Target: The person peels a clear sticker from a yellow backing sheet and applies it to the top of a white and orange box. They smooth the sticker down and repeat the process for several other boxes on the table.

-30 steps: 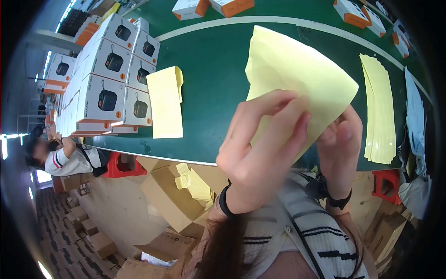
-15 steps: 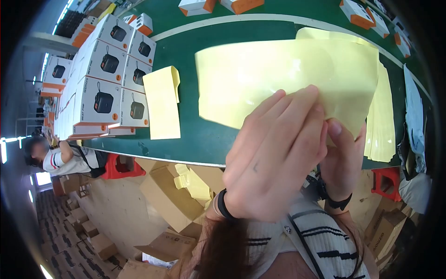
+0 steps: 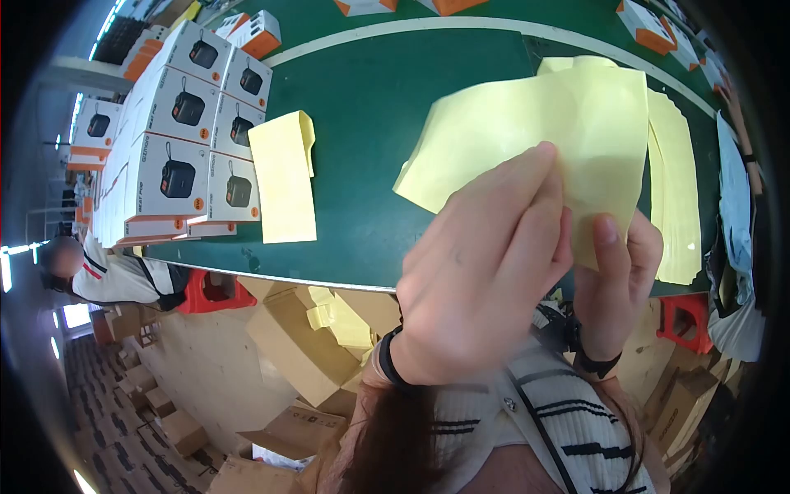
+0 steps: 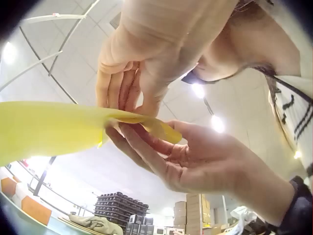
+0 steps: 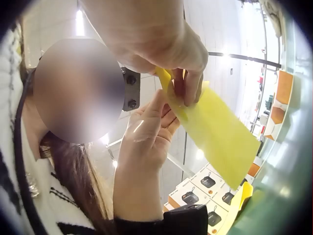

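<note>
Both hands work on a thin, glossy yellow sheet [image 3: 494,123] held up over the green table. My left hand [image 3: 485,272] lies across its lower edge, fingers close together, pinching it in the left wrist view. With thumb and fingers, my right hand [image 3: 617,259] grips the lower right corner. The sheet looks creased where the hands meet [image 4: 132,117], and its far part hangs out from them in the right wrist view. Behind its top edge another yellow layer shows. A folded yellow sheet [image 3: 284,181] lies to the left, and a stack of yellow strips [image 3: 675,189] to the right.
Stacked white and orange product boxes [image 3: 173,173] stand at the table's left. More boxes [image 3: 646,29] sit along the far side. Below the near edge are an open carton [image 3: 304,346] and red stools [image 3: 685,323]. Another person [image 3: 115,272] sits at far left.
The yellow sheet has turned from a tilted, upright position to spread leftward, then its left end has bent and drawn in. Both hands stay on it. An arm has appeared at the far right.
</note>
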`<state>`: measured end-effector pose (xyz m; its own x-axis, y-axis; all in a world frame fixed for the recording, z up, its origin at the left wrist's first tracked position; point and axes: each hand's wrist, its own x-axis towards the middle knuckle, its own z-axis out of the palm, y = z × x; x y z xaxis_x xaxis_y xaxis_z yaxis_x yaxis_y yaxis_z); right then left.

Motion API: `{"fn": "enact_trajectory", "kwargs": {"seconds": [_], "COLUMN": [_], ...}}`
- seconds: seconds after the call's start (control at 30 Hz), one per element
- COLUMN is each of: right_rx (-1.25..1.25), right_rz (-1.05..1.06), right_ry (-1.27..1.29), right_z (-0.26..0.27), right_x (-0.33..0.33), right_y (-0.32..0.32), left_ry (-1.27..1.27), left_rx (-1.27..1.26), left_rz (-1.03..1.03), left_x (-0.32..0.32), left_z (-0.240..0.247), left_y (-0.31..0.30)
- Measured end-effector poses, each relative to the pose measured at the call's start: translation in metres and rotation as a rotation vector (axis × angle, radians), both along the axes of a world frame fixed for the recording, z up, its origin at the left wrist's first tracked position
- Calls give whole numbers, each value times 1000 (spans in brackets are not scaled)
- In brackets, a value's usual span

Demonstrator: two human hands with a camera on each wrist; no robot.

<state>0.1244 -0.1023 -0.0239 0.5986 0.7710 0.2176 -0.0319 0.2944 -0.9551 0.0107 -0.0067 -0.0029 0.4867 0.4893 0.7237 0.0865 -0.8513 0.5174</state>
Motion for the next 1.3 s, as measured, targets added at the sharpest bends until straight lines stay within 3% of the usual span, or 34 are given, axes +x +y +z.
{"fn": "enact_trajectory", "kwargs": {"seconds": [0.13, 0.23, 0.43, 0.83, 0.9, 1.13, 1.27, 1.3], "right_rx": [-100, -54, 21, -18, -22, 2, -8, -17], "right_rz": [-50, 42, 1, 18, 23, 38, 79, 67], "right_ry": [81, 206, 292, 65, 92, -30, -41, 66], "right_z": [4, 6, 8, 0, 2, 6, 6, 8], "right_x": [-2, -2, -6, -2, -3, -3, -3, -5], "right_y": [5, 7, 11, 8, 7, 6, 7, 7], "left_ry": [28, 82, 8, -14, -28, -88, -67, -55], "left_rx": [11, 44, 97, -9, -127, -45, -63, -87], "left_rz": [16, 86, 126, 55, 107, 82, 98, 115], "left_x": [1, 5, 8, 6, 6, 4, 0, 0], "left_z": [3, 0, -4, -7, -5, -6, -3, -2], "left_y": [-4, -10, -10, 2, 3, 6, 4, 3]}}
